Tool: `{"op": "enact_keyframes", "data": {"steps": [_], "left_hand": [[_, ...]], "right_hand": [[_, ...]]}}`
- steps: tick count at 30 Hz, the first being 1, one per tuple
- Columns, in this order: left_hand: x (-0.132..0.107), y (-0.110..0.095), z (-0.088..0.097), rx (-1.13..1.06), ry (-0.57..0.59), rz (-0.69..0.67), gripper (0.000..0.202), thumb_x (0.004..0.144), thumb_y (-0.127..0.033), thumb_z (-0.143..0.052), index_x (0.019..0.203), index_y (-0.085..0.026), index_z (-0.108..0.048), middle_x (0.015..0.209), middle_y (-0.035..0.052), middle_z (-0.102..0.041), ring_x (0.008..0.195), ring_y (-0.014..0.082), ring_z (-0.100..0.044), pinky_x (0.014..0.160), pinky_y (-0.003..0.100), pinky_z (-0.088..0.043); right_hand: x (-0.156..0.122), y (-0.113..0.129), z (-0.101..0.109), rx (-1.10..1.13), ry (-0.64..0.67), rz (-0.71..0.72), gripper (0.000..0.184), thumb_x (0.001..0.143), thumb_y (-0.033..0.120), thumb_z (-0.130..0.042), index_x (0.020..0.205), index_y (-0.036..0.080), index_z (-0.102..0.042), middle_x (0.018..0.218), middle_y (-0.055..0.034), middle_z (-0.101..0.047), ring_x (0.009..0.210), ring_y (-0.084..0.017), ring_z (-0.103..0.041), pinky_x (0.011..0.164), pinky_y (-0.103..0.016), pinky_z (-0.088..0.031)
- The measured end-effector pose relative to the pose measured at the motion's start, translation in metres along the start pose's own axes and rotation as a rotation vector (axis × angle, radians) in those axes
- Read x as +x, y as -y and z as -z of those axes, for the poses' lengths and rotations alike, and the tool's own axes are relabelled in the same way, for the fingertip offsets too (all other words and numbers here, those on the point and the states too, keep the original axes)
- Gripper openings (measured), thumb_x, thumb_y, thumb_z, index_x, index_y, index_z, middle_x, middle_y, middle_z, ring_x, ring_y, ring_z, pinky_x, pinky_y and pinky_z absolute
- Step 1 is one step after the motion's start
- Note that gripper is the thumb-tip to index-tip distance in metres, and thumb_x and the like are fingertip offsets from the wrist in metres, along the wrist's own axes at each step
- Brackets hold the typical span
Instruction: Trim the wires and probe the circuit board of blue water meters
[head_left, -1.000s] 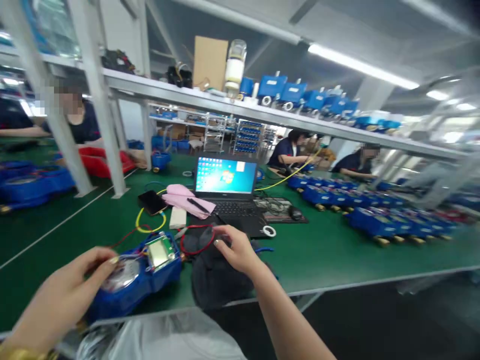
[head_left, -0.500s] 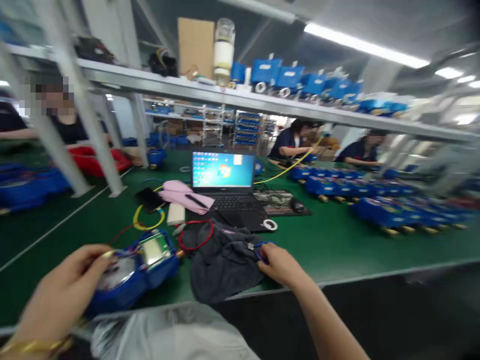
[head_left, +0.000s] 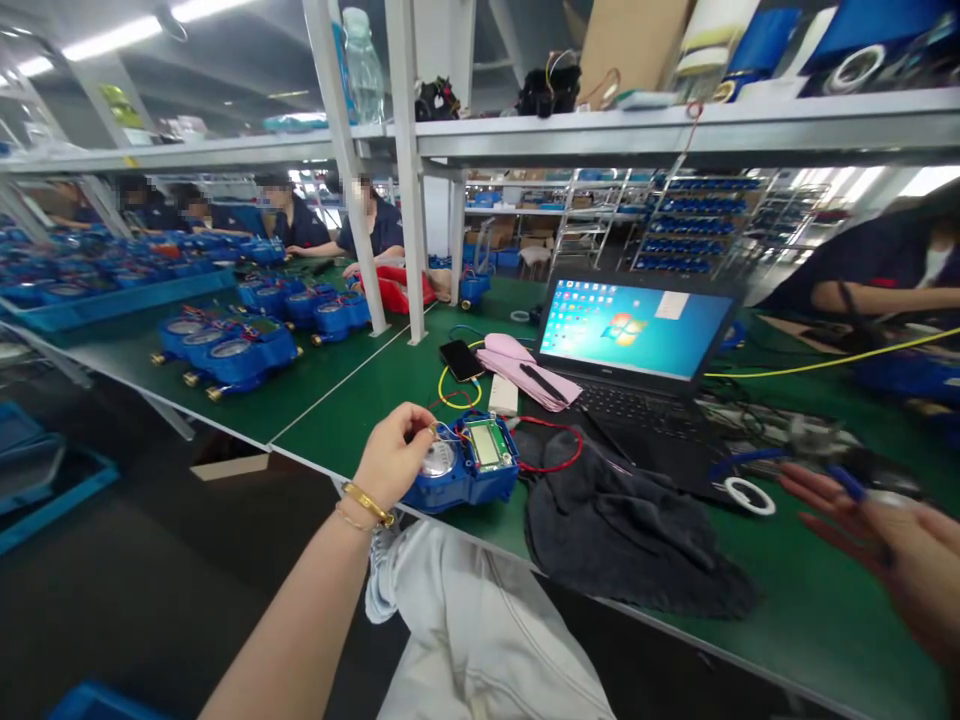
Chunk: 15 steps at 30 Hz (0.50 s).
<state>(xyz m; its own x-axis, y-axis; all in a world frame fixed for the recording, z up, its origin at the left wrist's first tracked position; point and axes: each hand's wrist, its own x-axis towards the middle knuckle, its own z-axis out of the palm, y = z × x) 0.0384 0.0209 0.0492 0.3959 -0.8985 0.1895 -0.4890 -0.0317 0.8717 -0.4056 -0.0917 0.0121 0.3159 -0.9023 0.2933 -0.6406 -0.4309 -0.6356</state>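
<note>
Where the green bench (head_left: 352, 395) runs toward its near edge, an open laptop (head_left: 637, 335) stands on it to the right with its screen lit. A dark cloth (head_left: 622, 520) lies crumpled in front of the laptop, reaching the bench edge. Just left of the cloth sits the meter (head_left: 469, 465), a blue housing with a round dial and a small green display on top, close to the near edge. A red wire (head_left: 559, 455) loops from it over the cloth's upper corner.

The left hand (head_left: 394, 455) is closed over the meter's dial end, fingers curled on the dial rim, pinning it to the bench. The right hand (head_left: 892, 545) hangs well apart from the meter, above the bench at far right, with its fingers loosely spread. It is blurred. A small blue piece (head_left: 847, 485) shows at its fingertips, but I cannot tell whether it is pinched there.

As I judge it, the step in hand is steadying the meter with one hand while the other is busy with a small part off to the side. A next move would call for carrying the right hand across the cloth to the meter without snagging the wire, while the left holds the housing firm so near the edge.
</note>
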Motion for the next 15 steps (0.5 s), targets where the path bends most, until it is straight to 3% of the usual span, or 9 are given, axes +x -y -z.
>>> {"op": "enact_keyframes", "data": {"steps": [1,3,6,9,11,15], "left_hand": [[0.000,0.000,0.000,-0.004,0.004,-0.005,0.010,0.070,-0.025,-0.052,0.077,-0.018,-0.055,0.068,-0.0009,-0.059,0.064,0.0139,-0.056,0.059,0.025,-0.044],[0.001,0.000,0.000,-0.009,0.007,-0.015,0.011,0.070,-0.025,-0.052,0.078,-0.018,-0.055,0.069,-0.0006,-0.059,0.065,0.0139,-0.056,0.061,0.026,-0.044],[0.002,0.000,0.000,-0.009,0.007,-0.033,0.010,0.071,-0.024,-0.052,0.078,-0.017,-0.055,0.071,-0.0003,-0.060,0.067,0.0138,-0.056,0.063,0.026,-0.044],[0.001,-0.002,0.000,-0.001,0.006,-0.055,0.009,0.071,-0.023,-0.053,0.077,-0.017,-0.056,0.073,0.0000,-0.060,0.068,0.0139,-0.057,0.066,0.026,-0.045],[0.000,-0.003,0.001,0.010,0.006,-0.067,0.009,0.071,-0.023,-0.052,0.077,-0.017,-0.056,0.073,0.0003,-0.060,0.069,0.0142,-0.057,0.067,0.027,-0.045],[-0.002,-0.005,0.002,0.054,0.004,-0.086,0.009,0.072,-0.022,-0.051,0.077,-0.017,-0.056,0.074,0.0005,-0.060,0.072,0.0151,-0.057,0.069,0.028,-0.045]], "right_hand": [[0.000,0.013,0.000,0.190,0.004,-0.007,0.062,0.091,0.057,-0.020,0.056,0.027,-0.061,0.115,-0.0207,-0.064,0.109,-0.025,-0.061,0.076,-0.034,-0.052],[0.000,0.046,-0.008,0.489,-0.047,-0.151,0.060,0.089,0.061,-0.025,0.048,0.026,-0.052,0.138,-0.0140,-0.048,0.127,-0.025,-0.045,0.090,-0.038,-0.048],[-0.005,0.103,-0.036,0.817,0.022,-0.245,0.055,0.084,0.061,-0.037,0.044,0.024,-0.042,0.140,-0.0093,-0.047,0.135,-0.026,-0.032,0.101,-0.044,-0.039],[-0.014,0.151,-0.075,1.198,0.206,-0.126,0.035,0.084,0.051,-0.044,0.069,0.026,-0.062,0.136,-0.0092,-0.051,0.132,-0.030,-0.039,0.104,-0.052,-0.035],[-0.019,0.176,-0.101,1.406,0.371,-0.121,0.031,0.084,0.048,-0.049,0.086,0.024,-0.067,0.131,-0.0119,-0.056,0.126,-0.030,-0.046,0.103,-0.050,-0.036],[-0.019,0.210,-0.142,1.583,0.707,-0.337,0.033,0.080,0.046,-0.060,0.063,0.017,-0.055,0.106,-0.0127,-0.068,0.103,-0.027,-0.062,0.091,-0.041,-0.044]]}}
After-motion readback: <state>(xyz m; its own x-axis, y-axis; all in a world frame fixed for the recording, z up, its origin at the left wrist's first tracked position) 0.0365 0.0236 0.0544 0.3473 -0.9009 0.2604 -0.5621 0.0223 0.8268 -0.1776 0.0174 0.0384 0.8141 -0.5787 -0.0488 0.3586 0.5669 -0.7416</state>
